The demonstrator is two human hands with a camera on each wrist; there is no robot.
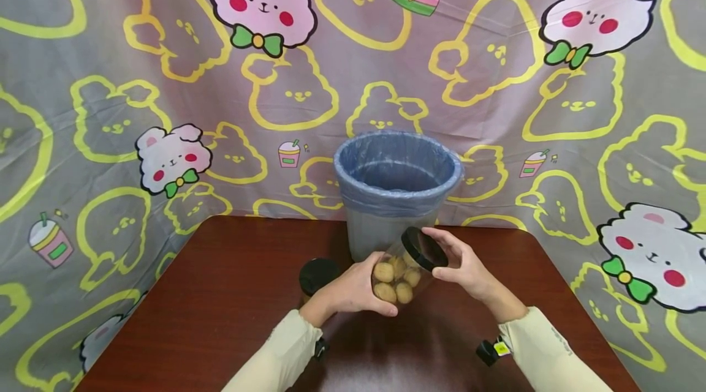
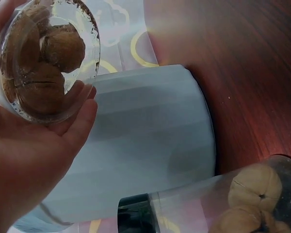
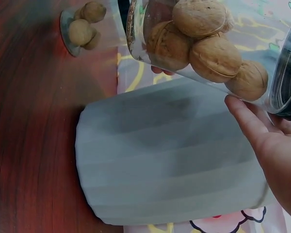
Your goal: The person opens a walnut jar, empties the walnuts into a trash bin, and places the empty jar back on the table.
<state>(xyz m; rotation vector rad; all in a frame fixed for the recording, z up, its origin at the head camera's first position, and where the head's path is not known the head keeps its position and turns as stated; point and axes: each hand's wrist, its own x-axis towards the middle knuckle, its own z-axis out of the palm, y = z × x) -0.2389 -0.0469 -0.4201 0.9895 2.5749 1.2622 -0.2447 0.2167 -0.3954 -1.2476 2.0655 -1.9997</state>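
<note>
We see a clear jar [image 1: 398, 278] of walnuts [image 1: 385, 272] held tilted above a dark wooden table [image 1: 231, 300], in front of a lined bin [image 1: 366, 229]; its black lid [image 1: 425, 249] points up and right. The left hand [image 1: 355, 288] is part-closed, curved round the base end. The right hand [image 1: 466, 266] pinches the lid's edge between thumb and fingers. A second jar [image 1: 320, 275] stands beside the left forearm.

We judge the jar stiff, fairly light and smooth enough to slip; whether it is glass or plastic, we cannot tell, so cracking is possible. The walnuts look hard and likely to roll. The best hold seems to be low round the wall, with the lid gripped by its rim.

We find no label or brand on either jar; marks on the yellow tag [image 1: 501, 349] at the right wrist are too small to read.
</note>
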